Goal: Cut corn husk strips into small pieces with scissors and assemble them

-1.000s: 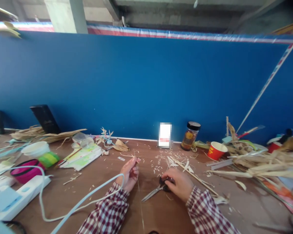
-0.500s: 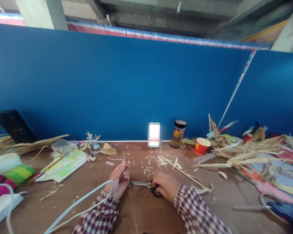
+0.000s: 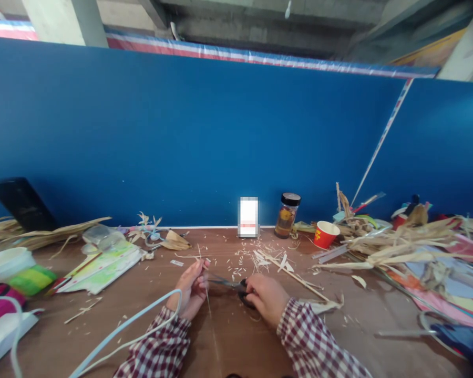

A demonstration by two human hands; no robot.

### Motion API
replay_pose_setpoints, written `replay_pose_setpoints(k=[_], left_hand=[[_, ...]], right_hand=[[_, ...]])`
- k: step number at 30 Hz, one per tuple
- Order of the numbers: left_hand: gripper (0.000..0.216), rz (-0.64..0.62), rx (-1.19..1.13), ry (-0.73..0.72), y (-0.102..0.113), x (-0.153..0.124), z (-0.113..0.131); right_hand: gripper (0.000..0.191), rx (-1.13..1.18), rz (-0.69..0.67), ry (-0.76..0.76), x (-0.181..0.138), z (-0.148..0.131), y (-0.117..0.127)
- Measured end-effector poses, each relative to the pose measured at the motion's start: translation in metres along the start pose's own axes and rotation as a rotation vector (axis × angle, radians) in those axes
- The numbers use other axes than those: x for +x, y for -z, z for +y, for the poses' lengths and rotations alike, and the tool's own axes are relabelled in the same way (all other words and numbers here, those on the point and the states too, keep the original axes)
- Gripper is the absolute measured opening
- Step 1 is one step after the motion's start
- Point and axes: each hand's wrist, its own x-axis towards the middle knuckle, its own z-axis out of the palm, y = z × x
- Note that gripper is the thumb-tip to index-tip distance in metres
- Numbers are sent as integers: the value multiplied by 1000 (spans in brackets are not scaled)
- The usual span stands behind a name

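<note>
My left hand (image 3: 193,289) pinches a thin pale strand (image 3: 208,297) between thumb and fingertips. One end of it sticks up above the fingers and the rest trails down toward the table's front edge. In my right hand (image 3: 267,295) is a pair of scissors (image 3: 226,282) with black handles, my fingers in the loops. The blades point left and reach the fingertips of my left hand, close to the strand. Motion blurs them, so I cannot tell whether they touch it. Small pale clippings (image 3: 236,262) and a heap of cut straw-like strips (image 3: 274,260) lie beyond the hands.
A dark-lidded jar (image 3: 287,215) and a red paper cup (image 3: 326,234) stand at the back right. Dried husks (image 3: 402,244) pile up at right, near a blue glue gun (image 3: 457,338). A white cable (image 3: 134,320) loops in front of my left forearm. A blue partition (image 3: 205,131) closes off the back.
The scissors have moved up and slightly left, their blades now at the left fingertips instead of below them. My left hand has stayed nearly still with the strand.
</note>
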Motion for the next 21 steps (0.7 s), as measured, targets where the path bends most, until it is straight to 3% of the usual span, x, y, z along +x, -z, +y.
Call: replay_pose_setpoints(k=[9,13,17,21], left_hand=[[8,-14,-92,-17,7,3,16],[6,37,-13,6,3,3,5],[3,63,111,55,0,1,-10],[14,53,253,79,-5,-5,-23]], right_hand=[[8,-89,174,-199,4,18,17],[12,-171,190,-351,1,29,28],[2,-201,146,-476,-1,41,33],[12,-168,190,-478,-1,32,31]])
